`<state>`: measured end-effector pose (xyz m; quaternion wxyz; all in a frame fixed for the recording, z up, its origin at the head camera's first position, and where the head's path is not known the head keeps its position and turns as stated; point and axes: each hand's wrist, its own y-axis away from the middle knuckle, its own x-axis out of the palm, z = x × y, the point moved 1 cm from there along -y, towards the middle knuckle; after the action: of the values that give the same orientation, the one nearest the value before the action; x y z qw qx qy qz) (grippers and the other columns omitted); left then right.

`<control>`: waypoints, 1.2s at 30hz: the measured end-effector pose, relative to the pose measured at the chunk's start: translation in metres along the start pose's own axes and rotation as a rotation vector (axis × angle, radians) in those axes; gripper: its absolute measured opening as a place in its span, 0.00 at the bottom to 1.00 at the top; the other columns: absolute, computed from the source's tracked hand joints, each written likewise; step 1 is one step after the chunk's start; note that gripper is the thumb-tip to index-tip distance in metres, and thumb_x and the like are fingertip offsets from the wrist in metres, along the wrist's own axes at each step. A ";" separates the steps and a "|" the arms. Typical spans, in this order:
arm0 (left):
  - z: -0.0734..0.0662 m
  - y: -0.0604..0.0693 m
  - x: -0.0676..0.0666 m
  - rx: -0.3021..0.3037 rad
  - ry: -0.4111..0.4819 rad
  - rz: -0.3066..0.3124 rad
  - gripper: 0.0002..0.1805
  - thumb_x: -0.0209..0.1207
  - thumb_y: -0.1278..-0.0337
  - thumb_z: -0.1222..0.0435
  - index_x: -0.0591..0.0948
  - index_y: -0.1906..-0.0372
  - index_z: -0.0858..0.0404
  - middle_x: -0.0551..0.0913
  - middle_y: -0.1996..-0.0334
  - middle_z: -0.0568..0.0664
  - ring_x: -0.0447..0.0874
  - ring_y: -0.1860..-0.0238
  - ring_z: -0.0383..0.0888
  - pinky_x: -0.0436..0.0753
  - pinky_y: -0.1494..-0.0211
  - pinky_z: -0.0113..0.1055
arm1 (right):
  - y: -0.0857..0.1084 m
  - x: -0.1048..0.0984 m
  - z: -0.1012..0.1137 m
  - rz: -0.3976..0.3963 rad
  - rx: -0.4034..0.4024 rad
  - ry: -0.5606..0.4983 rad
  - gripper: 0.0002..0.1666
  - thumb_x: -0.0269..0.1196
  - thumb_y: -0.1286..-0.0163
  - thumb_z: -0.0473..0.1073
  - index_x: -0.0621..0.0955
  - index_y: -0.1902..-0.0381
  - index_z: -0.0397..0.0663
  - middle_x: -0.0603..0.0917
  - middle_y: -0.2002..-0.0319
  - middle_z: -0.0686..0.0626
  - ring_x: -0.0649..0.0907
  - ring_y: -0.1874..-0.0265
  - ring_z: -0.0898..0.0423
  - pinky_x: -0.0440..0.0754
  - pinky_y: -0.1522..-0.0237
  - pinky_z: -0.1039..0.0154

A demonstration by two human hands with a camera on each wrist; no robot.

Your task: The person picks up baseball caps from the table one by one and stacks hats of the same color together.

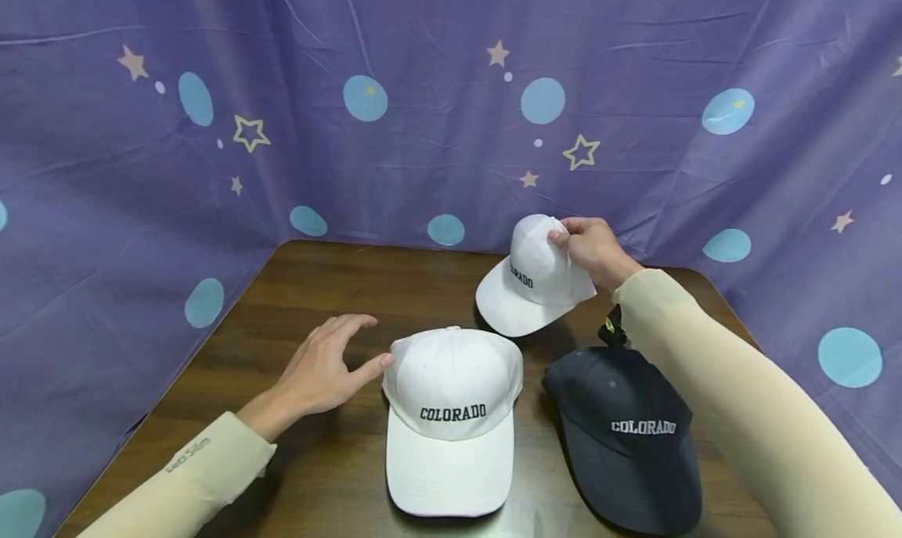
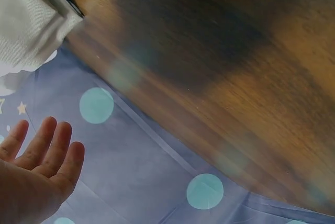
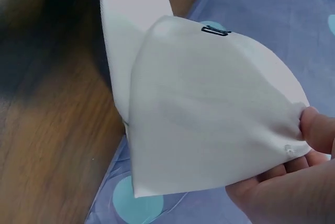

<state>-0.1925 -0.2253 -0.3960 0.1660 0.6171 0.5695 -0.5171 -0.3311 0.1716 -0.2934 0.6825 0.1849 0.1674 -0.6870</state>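
Note:
My right hand [image 1: 592, 248] pinches the crown of a white cap [image 1: 539, 260] at the back of the table, its brim tilted down to the left. In the right wrist view, thumb and fingers grip the cloth of that cap [image 3: 209, 103] near its top. A second white cap [image 1: 454, 397] lettered COLORADO sits at the front middle, brim toward me. Just left of it is my left hand [image 1: 327, 370], fingers spread and holding nothing; the thumb tip is by the crown, and contact is hard to tell. The left wrist view shows this hand [image 2: 42, 171] with loose fingers.
A dark cap [image 1: 627, 436] with white COLORADO lettering lies at the front right, beneath my right forearm. A small black item with a yellow mark [image 1: 613, 326] shows beside the right cuff. Purple patterned cloth [image 1: 437, 131] hangs behind the brown wooden table [image 1: 331, 283].

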 end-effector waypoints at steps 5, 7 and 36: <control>0.001 0.001 -0.001 -0.001 -0.005 -0.003 0.38 0.64 0.39 0.38 0.77 0.34 0.59 0.79 0.36 0.54 0.73 0.32 0.57 0.70 0.32 0.61 | 0.005 -0.004 0.006 -0.010 -0.035 -0.052 0.22 0.60 0.21 0.45 0.79 0.37 0.37 0.82 0.48 0.44 0.79 0.54 0.55 0.79 0.51 0.62; 0.001 0.002 -0.001 -0.001 -0.006 -0.002 0.38 0.64 0.39 0.38 0.77 0.34 0.60 0.79 0.36 0.54 0.73 0.33 0.57 0.70 0.32 0.61 | 0.008 -0.006 0.008 -0.008 -0.042 -0.072 0.22 0.60 0.21 0.45 0.79 0.37 0.38 0.83 0.51 0.46 0.80 0.57 0.57 0.80 0.54 0.64; 0.009 0.009 0.004 0.034 0.028 -0.013 0.35 0.65 0.37 0.43 0.77 0.35 0.62 0.80 0.37 0.54 0.75 0.34 0.57 0.71 0.34 0.61 | 0.047 -0.014 0.045 0.203 -0.198 -0.376 0.16 0.59 0.21 0.42 0.79 0.42 0.38 0.86 0.61 0.54 0.84 0.63 0.61 0.83 0.59 0.66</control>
<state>-0.1894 -0.2326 -0.4063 0.1443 0.6231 0.5669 -0.5192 -0.2855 0.1621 -0.2463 0.7821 0.0018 0.0843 -0.6175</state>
